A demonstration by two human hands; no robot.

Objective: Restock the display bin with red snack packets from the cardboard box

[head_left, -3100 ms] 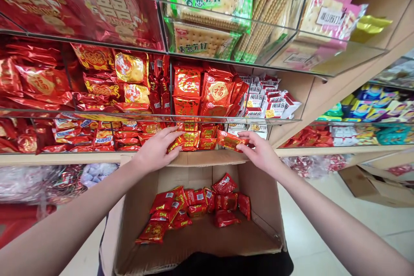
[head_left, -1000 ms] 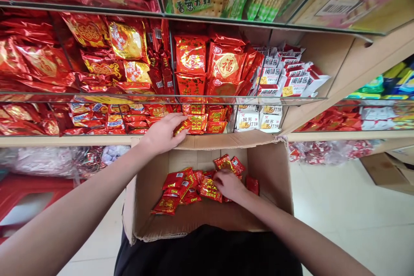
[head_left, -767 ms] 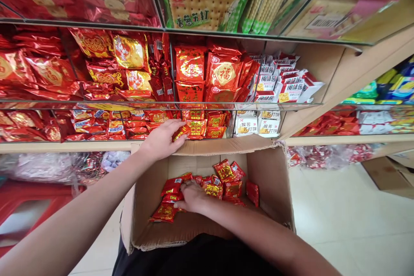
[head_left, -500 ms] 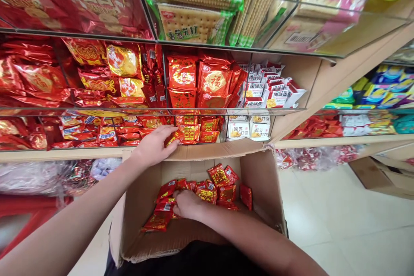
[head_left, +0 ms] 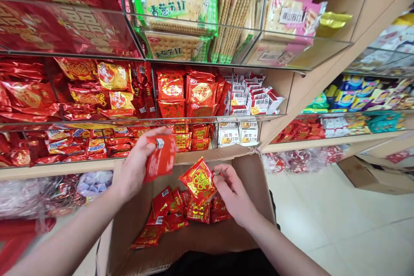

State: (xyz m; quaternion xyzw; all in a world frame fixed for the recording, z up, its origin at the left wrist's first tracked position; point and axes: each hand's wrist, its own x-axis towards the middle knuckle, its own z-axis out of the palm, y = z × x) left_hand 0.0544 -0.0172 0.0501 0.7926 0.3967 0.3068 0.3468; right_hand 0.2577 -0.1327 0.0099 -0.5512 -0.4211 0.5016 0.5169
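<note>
My left hand (head_left: 134,168) holds a small red snack packet (head_left: 161,157) above the open cardboard box (head_left: 255,198), just in front of the lowest glass-fronted shelf (head_left: 97,164). My right hand (head_left: 234,194) pinches another red and gold packet (head_left: 198,181) by its right edge, over the box. Several more red packets (head_left: 176,215) lie in a loose heap on the box floor below both hands.
Glass-fronted shelves hold red foil snack bags (head_left: 80,95), white packets (head_left: 250,99) and cracker packs (head_left: 174,8). A second shelf unit (head_left: 355,108) stands to the right. Another cardboard box (head_left: 371,177) sits on the pale tiled floor (head_left: 323,224).
My left hand has pulled back from the shelf row with a red packet in it. My right hand has risen out of the heap in the box, holding a packet.
</note>
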